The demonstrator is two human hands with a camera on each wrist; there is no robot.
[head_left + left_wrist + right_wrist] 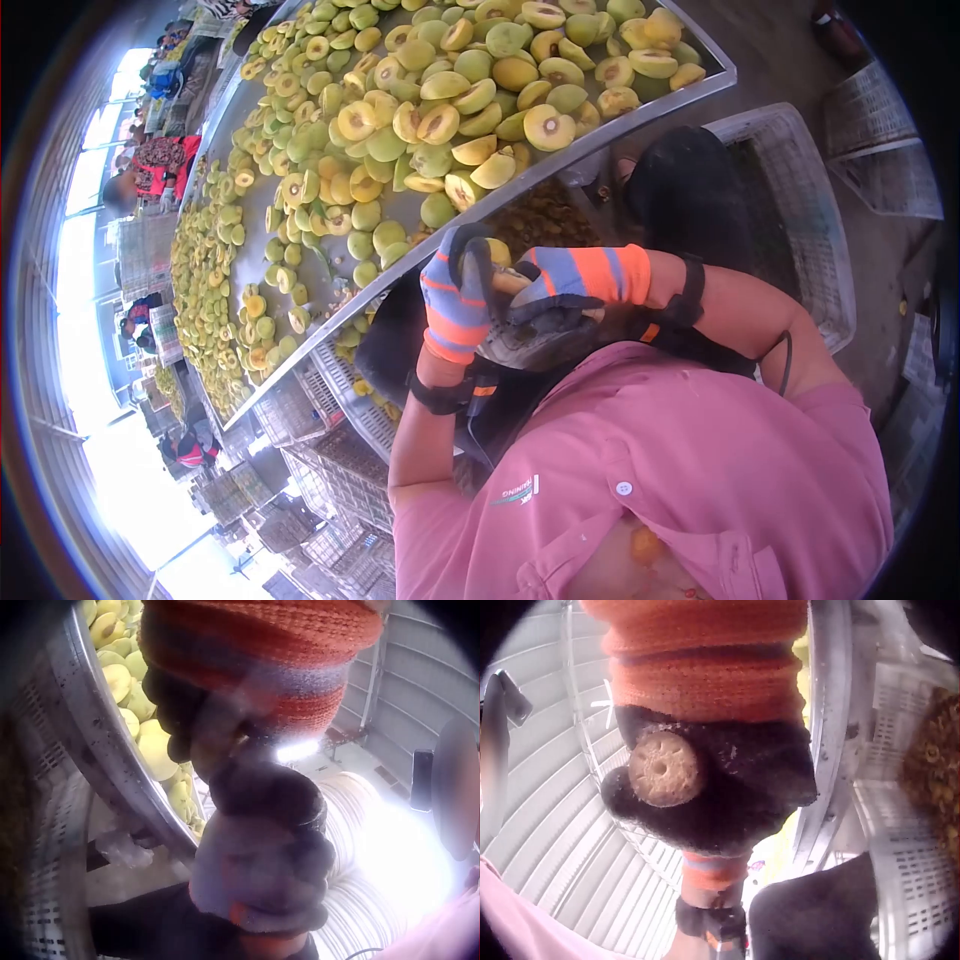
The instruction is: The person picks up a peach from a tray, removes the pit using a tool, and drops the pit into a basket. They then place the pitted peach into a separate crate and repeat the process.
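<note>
Object inside left hand [455, 300] hidden

The person wears a pink short-sleeved shirt [690, 470] with a white button and a small green-and-white logo on the chest. Both hands, the left hand [455, 295] and the right hand [575, 280], are in knitted gloves striped orange and blue-grey, with dark, worn palms and fingers. Black straps circle each wrist, with a thin black cable trailing along the right arm.

Gloved right hand [705, 780] (fingers curled) around wooden handle [664, 769]
</note>
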